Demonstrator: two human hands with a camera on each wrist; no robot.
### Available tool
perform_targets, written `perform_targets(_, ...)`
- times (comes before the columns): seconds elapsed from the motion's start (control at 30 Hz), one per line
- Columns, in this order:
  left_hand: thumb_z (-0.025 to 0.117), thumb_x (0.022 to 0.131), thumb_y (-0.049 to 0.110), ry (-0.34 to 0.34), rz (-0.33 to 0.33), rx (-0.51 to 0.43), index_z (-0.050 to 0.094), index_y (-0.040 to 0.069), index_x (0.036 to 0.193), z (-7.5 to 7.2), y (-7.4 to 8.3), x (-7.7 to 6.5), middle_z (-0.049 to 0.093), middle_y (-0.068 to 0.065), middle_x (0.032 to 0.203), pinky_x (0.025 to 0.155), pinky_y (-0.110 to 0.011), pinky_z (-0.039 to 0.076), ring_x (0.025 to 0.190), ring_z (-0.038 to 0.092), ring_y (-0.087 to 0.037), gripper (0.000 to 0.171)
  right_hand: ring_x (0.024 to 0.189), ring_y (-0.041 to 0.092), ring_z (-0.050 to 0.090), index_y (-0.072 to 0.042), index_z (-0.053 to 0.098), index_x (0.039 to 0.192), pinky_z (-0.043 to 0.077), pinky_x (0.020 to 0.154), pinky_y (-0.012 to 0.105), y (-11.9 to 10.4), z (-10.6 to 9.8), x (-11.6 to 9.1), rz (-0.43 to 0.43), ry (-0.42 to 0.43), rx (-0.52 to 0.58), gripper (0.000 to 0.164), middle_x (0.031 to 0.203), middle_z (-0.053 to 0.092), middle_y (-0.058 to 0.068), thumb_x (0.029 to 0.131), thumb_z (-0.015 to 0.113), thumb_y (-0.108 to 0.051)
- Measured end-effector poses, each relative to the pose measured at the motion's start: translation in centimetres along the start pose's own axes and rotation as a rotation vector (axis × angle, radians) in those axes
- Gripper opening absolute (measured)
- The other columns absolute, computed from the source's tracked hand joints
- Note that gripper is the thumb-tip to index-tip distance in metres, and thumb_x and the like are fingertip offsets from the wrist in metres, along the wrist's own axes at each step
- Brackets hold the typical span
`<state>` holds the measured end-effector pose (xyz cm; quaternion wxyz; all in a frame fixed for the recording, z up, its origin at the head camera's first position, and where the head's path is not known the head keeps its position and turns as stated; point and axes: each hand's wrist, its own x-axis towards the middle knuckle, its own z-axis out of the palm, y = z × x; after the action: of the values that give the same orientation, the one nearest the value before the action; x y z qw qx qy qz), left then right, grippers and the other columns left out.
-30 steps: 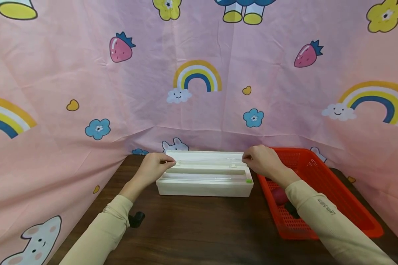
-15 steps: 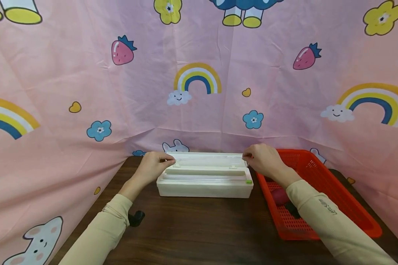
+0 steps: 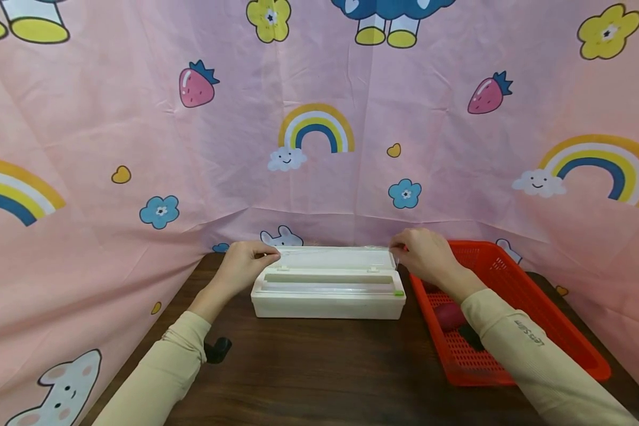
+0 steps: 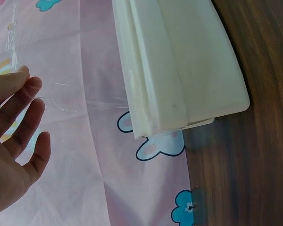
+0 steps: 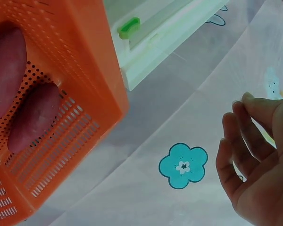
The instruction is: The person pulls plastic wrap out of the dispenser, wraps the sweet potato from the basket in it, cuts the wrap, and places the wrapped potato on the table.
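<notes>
At twelve o'clock on the dark wooden surface point(image 3: 325, 367) stands a white box point(image 3: 327, 306), its lid raised. Toward nine o'clock of the box, the left hand point(image 3: 242, 266) has its grip pinched on clear film point(image 4: 12, 42); toward three, the right hand point(image 3: 425, 255) likewise pinches the film, which spans between them. Past that hand, between three and four o'clock, a red basket point(image 3: 556, 316) holds oblong reddish-purple items point(image 5: 35, 117).

Box point(image 3: 328, 306) on table point(image 3: 325, 373), left of basket point(image 3: 539, 316)
</notes>
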<state>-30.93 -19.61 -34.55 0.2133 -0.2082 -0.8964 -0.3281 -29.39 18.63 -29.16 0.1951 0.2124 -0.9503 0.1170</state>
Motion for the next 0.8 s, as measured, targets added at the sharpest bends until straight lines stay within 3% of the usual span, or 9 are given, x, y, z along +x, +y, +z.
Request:
perform_targets(0.57,0.076,0.091,0.016,0.022,0.034,-0.011,0.082,0.009,0.099,-1.1,1.3,0.2,0.078,-0.008,0.097,0.073,-0.041,0.058,0.085,0.073,-0.023,0.012,0.082,0.023,0.065,-0.013,0.081,0.103,0.056,0.07,0.043,-0.3,-1.2,0.0,0.045,0.001,0.014,0.015,0.096,0.077,0.006,0.094,0.071,-0.018)
perform_targets(0.8,0.077,0.091,0.015,0.056,0.063,-0.017,0.082,0.007,0.098,-1.1,1.4,0.3,0.079,-0.006,0.092,0.068,-0.035,0.054,0.075,0.069,-0.018,0.011,0.081,0.023,0.065,-0.01,0.08,0.108,0.055,0.064,0.036,-0.6,-1.5,0.0,0.096,-0.006,0.062,0.019,0.097,0.078,0.008,0.096,0.069,-0.018)
